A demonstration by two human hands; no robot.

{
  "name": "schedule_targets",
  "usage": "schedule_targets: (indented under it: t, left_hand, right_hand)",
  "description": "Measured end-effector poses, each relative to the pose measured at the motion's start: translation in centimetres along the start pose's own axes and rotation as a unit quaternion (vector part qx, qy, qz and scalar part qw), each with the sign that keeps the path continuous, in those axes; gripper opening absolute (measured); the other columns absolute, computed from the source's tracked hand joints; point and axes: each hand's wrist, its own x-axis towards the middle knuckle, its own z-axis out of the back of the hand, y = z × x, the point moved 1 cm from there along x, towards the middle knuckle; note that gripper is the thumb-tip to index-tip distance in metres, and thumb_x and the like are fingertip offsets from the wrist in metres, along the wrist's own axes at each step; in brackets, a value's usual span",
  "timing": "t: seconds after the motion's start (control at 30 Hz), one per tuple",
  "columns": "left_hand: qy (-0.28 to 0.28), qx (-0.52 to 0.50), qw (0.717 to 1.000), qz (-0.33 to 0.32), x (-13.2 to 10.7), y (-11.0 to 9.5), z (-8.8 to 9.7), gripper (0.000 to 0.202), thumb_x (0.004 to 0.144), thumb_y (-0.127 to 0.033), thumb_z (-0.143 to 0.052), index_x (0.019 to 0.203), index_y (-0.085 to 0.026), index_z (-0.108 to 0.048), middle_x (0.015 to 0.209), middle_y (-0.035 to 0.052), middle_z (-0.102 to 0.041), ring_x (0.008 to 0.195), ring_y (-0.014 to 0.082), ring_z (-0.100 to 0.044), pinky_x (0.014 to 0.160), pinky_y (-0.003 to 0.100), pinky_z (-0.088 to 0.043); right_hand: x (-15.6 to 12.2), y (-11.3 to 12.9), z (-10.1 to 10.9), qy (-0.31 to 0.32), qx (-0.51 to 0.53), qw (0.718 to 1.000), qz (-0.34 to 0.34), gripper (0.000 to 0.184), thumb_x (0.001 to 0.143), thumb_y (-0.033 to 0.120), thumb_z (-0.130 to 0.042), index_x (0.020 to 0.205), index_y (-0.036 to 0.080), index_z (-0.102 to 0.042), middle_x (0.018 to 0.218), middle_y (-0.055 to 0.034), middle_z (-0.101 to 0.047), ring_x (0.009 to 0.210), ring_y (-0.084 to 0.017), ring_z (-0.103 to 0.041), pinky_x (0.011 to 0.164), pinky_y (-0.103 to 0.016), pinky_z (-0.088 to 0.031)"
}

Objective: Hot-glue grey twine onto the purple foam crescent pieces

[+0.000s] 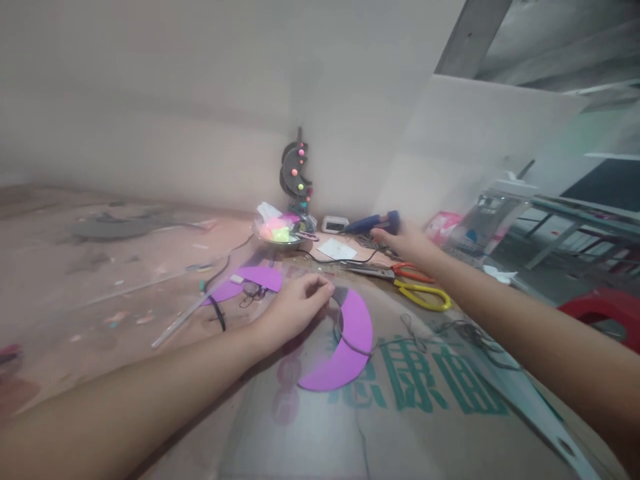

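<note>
On the cardboard lies a purple crescent, its upper tip covered in grey. My left hand pinches at that tip, thumb and forefinger together. A grey cord runs from the tip across the crescent and off to the right. Farther back, my right hand is closed around the handle of a blue glue gun, which points left. Orange-and-yellow-handled scissors lie just below my right wrist. Another purple cut-out rests left of my left hand, partly under a clear stick.
A bowl of colourful pom-poms stands at the back, before a dark crescent ornament against the wall. Nearby are a small white device and white paper. At right are a clear container and a red object.
</note>
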Motion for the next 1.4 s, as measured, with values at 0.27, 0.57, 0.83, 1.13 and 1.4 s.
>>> schedule_targets:
  t: [0.27, 0.57, 0.83, 1.13, 1.4]
  left_hand:
    - [-0.004, -0.062, 0.998, 0.010, 0.3, 1.1, -0.2, 0.030, 0.088, -0.047, -0.048, 0.081, -0.019, -0.055, 0.056, -0.0042, -0.050, 0.049, 0.0101, -0.043, 0.047, 0.021, -0.032]
    - [0.008, -0.140, 0.990, 0.023, 0.9, 1.3, -0.3, 0.026, 0.085, -0.039, -0.057, 0.095, -0.015, -0.057, 0.074, 0.0016, -0.064, 0.057, 0.0091, -0.053, 0.054, 0.021, -0.041]
    - [-0.032, -0.085, 0.996, -0.004, 0.4, 0.5, 0.1, 0.028, 0.086, -0.045, -0.054, 0.086, -0.017, -0.057, 0.071, -0.0002, -0.060, 0.060, 0.0105, -0.053, 0.056, 0.021, -0.040]
    - [-0.091, -0.088, 0.992, -0.003, 0.6, 0.6, 0.5, 0.029, 0.087, -0.046, -0.051, 0.080, -0.018, -0.051, 0.066, -0.0024, -0.053, 0.054, 0.0095, -0.047, 0.048, 0.020, -0.036]
    - [-0.043, -0.024, 0.999, -0.006, 0.1, 0.4, 0.2, 0.027, 0.086, -0.042, -0.051, 0.074, -0.018, -0.053, 0.064, -0.0021, -0.057, 0.051, 0.0094, -0.046, 0.052, 0.021, -0.036]
  right_hand:
    - [3.3, -2.0, -5.6, 0.059, 0.024, 0.998, 0.023, 0.025, 0.083, 0.036, -0.055, 0.090, 0.015, -0.065, 0.087, -0.0077, -0.072, 0.079, -0.021, -0.064, 0.075, -0.032, -0.052]
    - [0.0, -3.6, -2.7, -0.066, 0.037, 0.997, -0.021, 0.052, 0.083, 0.058, -0.051, 0.110, 0.014, -0.057, 0.108, -0.0173, -0.066, 0.099, -0.026, -0.062, 0.085, -0.037, -0.047]
    - [-8.4, 1.0, -0.5, 0.141, 0.101, 0.985, 0.011, 0.039, 0.088, 0.053, -0.048, 0.103, 0.017, -0.055, 0.058, 0.0039, -0.054, 0.050, -0.012, -0.054, 0.052, -0.025, -0.045]
    - [-12.2, 3.4, -1.3, 0.444, 0.155, 0.880, -0.065, 0.026, 0.086, 0.046, -0.052, 0.084, 0.020, -0.053, 0.061, 0.0018, -0.062, 0.043, -0.010, -0.052, 0.042, -0.021, -0.040]
    - [-12.1, 4.8, 0.9, 0.080, -0.042, 0.980, 0.178, 0.025, 0.090, 0.036, -0.049, 0.080, 0.021, -0.066, 0.076, -0.0034, -0.068, 0.068, -0.017, -0.061, 0.063, -0.028, -0.045]
